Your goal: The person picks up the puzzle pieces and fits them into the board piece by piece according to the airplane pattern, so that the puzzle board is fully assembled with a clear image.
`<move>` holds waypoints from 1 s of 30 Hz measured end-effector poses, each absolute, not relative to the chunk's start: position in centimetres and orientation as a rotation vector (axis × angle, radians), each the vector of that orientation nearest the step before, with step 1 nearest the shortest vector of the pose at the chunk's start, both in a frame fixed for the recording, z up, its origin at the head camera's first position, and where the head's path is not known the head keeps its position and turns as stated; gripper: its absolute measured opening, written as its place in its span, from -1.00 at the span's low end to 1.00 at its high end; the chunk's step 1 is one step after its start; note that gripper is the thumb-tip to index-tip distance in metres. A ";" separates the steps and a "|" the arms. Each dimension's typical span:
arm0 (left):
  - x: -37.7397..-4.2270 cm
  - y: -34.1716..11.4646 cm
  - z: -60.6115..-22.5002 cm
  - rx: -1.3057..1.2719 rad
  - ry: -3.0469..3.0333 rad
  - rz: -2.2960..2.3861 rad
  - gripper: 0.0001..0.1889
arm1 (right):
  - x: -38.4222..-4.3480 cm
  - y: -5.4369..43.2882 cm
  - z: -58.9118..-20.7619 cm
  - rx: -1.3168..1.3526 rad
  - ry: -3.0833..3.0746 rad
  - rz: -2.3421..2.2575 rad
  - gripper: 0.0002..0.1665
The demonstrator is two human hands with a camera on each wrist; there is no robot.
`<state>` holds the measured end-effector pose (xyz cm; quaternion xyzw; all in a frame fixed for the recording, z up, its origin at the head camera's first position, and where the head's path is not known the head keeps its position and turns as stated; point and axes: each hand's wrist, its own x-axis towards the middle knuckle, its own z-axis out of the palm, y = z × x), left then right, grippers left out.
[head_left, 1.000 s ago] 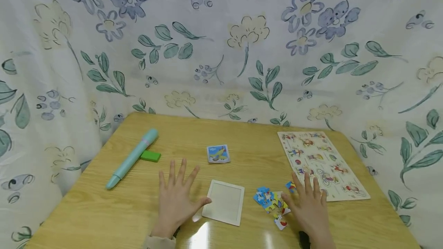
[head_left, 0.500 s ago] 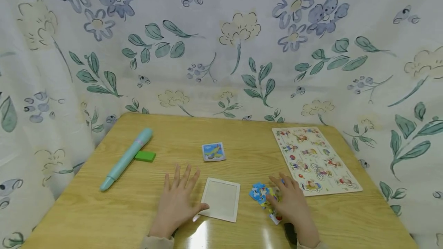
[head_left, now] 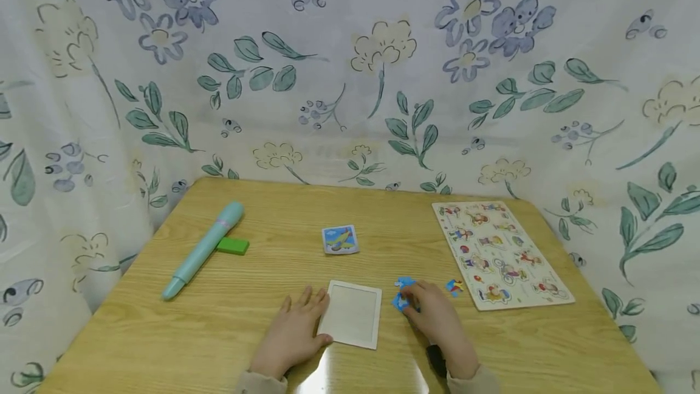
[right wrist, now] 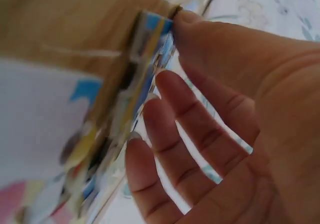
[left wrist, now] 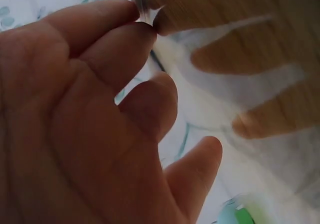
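The left hand (head_left: 292,334) has come down, relaxed, to the left rim of the tray (head_left: 351,314). The right hand (head_left: 437,315) has closed round puzzle pieces (head_left: 400,303) right of the tray, so work on them seems just beginning. The right wrist view shows the inner side of its fingers (right wrist: 195,119), which the head view hides.

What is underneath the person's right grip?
Blue puzzle pieces peek out beside the right grip. It covers whatever else lies beneath, so the number of pieces there cannot be told.
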<state>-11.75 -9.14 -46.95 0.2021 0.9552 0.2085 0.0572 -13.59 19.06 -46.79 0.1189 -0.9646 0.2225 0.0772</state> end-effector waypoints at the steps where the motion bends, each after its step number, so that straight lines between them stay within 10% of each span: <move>1: -11.7 -9.0 -46.9 0.612 2.902 0.625 -0.16 | -13.8 18.9 -46.7 0.345 -2.901 0.656 -0.70; 30: -11.5 -8.1 -46.8 0.647 2.916 0.662 -0.25 | -14.5 17.9 -46.9 0.299 -2.938 1.125 -0.78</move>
